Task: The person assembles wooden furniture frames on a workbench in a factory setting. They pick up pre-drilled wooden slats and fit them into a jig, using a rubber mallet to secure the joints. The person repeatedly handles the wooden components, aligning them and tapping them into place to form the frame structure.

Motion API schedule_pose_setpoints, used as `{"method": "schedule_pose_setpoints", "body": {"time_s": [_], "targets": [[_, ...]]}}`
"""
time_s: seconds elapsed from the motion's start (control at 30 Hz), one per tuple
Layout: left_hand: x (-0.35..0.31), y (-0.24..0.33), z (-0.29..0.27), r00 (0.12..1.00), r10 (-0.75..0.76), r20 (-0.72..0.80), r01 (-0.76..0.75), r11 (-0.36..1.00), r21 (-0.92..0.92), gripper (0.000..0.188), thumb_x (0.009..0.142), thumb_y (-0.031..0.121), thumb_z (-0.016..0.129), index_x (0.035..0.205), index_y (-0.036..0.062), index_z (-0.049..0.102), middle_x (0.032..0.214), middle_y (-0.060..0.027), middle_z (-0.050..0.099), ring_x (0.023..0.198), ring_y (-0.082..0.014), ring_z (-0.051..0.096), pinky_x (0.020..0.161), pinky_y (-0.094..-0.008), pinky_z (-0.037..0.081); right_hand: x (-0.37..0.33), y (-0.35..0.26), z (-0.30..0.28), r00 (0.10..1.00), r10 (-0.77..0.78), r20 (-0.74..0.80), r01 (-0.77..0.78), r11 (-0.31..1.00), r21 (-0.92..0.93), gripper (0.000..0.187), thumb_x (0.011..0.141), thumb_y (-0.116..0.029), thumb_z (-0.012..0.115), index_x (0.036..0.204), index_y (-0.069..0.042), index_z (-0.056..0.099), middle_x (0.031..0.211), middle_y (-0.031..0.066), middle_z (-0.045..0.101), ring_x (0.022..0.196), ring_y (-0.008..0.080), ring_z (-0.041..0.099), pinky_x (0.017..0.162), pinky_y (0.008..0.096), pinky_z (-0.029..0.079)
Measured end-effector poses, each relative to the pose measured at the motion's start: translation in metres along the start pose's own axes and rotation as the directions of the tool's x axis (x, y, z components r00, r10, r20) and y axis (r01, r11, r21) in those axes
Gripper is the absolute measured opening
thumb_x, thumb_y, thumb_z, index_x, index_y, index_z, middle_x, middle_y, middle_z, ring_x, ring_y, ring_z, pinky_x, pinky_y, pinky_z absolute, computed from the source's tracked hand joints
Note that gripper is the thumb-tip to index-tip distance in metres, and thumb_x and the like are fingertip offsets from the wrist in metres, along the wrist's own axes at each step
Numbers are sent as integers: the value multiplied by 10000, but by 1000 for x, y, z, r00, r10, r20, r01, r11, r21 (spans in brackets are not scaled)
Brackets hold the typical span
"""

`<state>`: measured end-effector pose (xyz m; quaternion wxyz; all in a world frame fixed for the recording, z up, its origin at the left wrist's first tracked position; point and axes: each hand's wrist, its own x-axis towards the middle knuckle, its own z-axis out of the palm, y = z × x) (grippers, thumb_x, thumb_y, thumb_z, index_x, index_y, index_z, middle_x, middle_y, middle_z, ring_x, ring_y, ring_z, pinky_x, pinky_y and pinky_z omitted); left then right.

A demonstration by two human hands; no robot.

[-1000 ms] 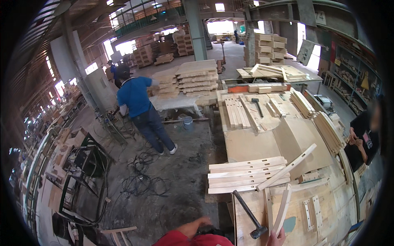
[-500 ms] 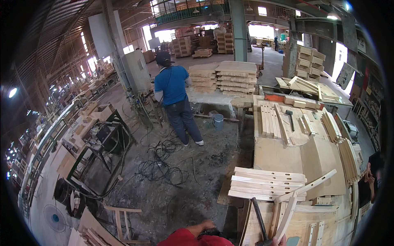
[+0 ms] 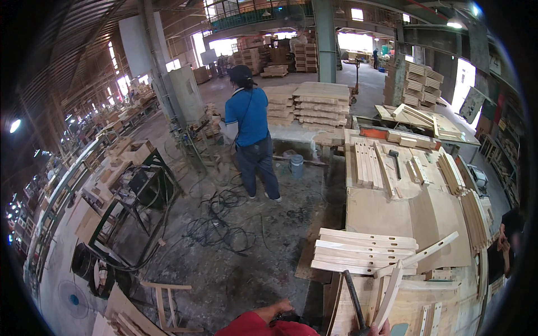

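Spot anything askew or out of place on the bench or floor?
One pale slotted wooden slat lies diagonally across the neat slat stack, one end overhanging it. Loose black cables sprawl tangled over the concrete floor behind the standing person.

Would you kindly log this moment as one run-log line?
left hand: near dark object | right hand: at hammer handle, slat | workbench: slats stacked

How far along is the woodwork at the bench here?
Done: cut slats lie stacked on the bench. In hand: the right hand grips one tilted slat beside a dark tool handle; the left hand is barely in view. Left: the stack looks unused, so most assembly seemingly remains.
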<state>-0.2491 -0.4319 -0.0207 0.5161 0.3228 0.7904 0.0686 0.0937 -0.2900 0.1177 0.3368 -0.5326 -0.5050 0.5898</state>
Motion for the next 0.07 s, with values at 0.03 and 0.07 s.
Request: {"method": "schedule_pose_setpoints", "body": {"time_s": [0.03, 0.07], "targets": [[0, 1, -1, 1000, 11, 6, -12, 997, 81, 629, 861, 486, 699, 1305, 44, 646, 1336, -236, 623, 1228, -398, 605, 1022, -469, 488, -1, -1, -1, 1000, 17, 13, -17, 1000, 17, 773, 866, -223, 798, 1489, 57, 435, 1384, 199, 586, 1198, 265, 587, 973, 358, 501], [0, 1, -3, 1000, 22, 12, -24, 987, 162, 663, 861, 515, 695, 1337, 59, 627, 1365, -229, 608, 1252, -382, 594, 1051, -466, 471, -2, 0, -1, 1000, 19, 9, -19, 1000, 20, 773, 866, -223, 798, 1489, 57, 435, 1384, 199, 586, 1198, 265, 587, 973, 358, 501]]}}
